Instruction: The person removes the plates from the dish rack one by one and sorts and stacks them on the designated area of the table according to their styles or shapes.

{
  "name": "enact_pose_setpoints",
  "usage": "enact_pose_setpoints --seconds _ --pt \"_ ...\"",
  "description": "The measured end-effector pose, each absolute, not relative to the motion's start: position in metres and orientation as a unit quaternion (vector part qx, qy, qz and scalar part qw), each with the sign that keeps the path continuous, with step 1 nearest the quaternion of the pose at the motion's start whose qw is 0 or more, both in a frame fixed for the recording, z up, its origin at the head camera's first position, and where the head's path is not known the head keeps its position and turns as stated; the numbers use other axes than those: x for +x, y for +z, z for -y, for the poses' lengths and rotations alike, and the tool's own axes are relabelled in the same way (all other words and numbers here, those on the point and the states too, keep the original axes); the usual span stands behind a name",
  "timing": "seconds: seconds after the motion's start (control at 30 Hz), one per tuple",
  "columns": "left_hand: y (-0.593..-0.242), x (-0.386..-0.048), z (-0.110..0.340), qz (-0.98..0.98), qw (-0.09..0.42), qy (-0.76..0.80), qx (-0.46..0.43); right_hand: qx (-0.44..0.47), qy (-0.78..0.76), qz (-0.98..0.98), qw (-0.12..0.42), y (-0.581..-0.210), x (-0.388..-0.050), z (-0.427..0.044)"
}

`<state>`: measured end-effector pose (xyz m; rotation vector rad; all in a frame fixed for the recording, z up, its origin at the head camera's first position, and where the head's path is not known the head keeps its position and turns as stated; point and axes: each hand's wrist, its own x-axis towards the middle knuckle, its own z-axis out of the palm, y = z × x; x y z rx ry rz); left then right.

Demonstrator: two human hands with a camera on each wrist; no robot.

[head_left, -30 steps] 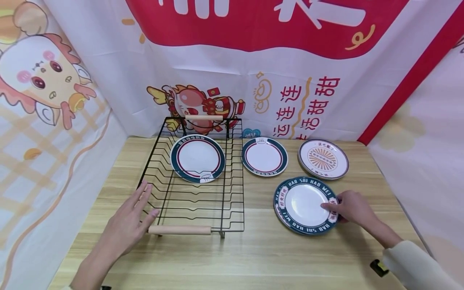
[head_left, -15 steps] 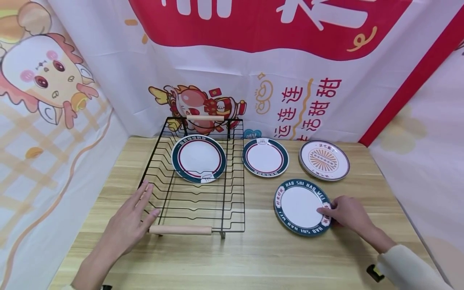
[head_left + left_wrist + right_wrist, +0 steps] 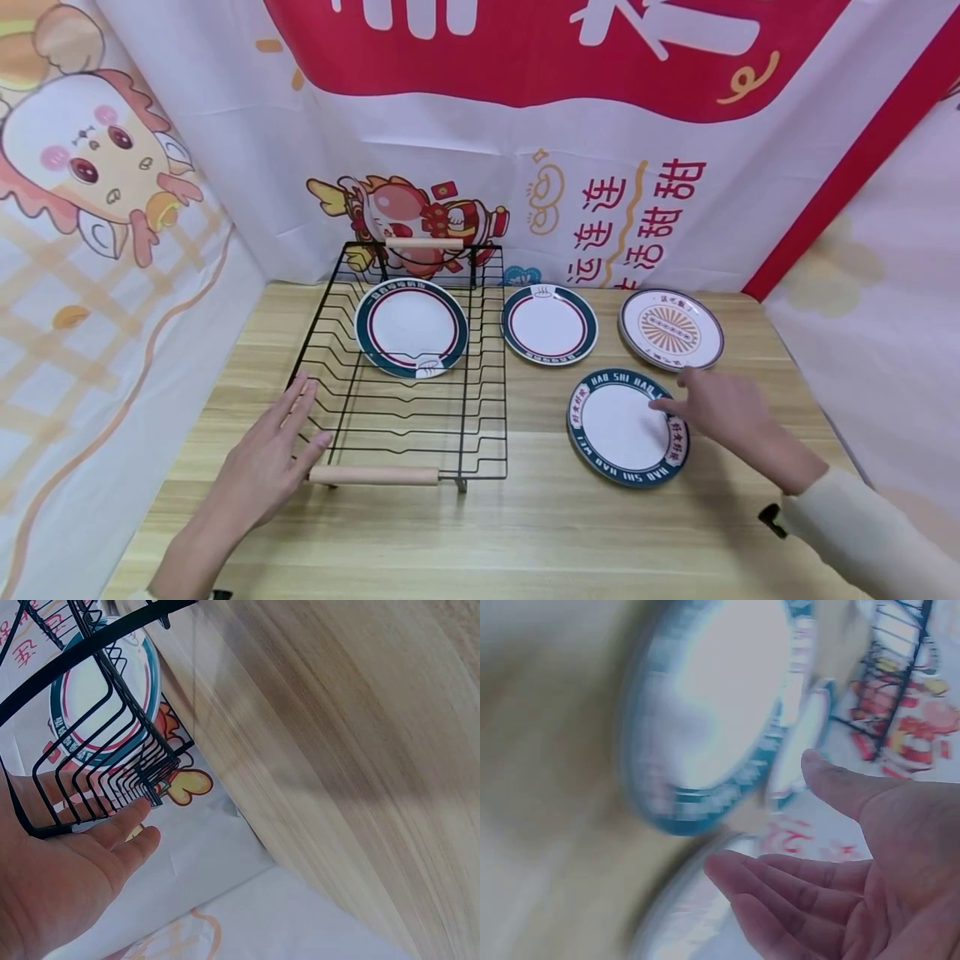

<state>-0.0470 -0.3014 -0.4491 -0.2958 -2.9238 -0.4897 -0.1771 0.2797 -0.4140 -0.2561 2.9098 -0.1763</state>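
My left hand rests at the front left of a black wire dish rack, its fingers extended against the left rail beside the front wooden handle. In the left wrist view, the fingers lie along the wires. My right hand hovers by the right edge of a white plate with a lettered teal rim. In the right wrist view, its thumb and relaxed fingers stand apart with nothing between them. One teal-rimmed plate stands tilted in the rack's rear slots.
On the wood table, a smaller teal-rimmed plate lies right of the rack. Behind the lettered plate is a white plate with an orange sunburst, seemingly stacked. A printed cloth hangs behind.
My right hand pinched the lettered plate's right edge, and that stack became aligned. Now it has let go and lifted up and away. The left hand has stayed on the rack.
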Motion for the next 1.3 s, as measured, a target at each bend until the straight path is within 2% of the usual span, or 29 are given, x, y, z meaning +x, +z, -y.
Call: enact_pose_setpoints --seconds 0.37,0.53,0.7,0.97,1.3 --pt "-0.448 -0.047 0.301 0.979 0.079 -0.161 -0.099 -0.172 -0.076 -0.981 0.053 -0.339 -0.209 -0.207" --pt "-0.448 -0.047 0.300 0.978 0.078 -0.164 -0.098 -0.212 -0.100 -0.972 0.017 -0.317 -0.222 -0.174" --pt "-0.449 -0.047 0.300 0.979 0.080 -0.160 -0.098 -0.233 -0.125 -0.964 0.015 -0.302 -0.234 -0.137" --pt "-0.449 -0.048 0.301 0.979 0.084 -0.159 -0.096 -0.271 -0.120 -0.955 0.025 -0.293 -0.256 -0.082" --pt "-0.448 -0.047 0.301 0.979 0.081 -0.162 -0.091 -0.315 -0.119 -0.939 0.070 -0.310 -0.285 -0.035"
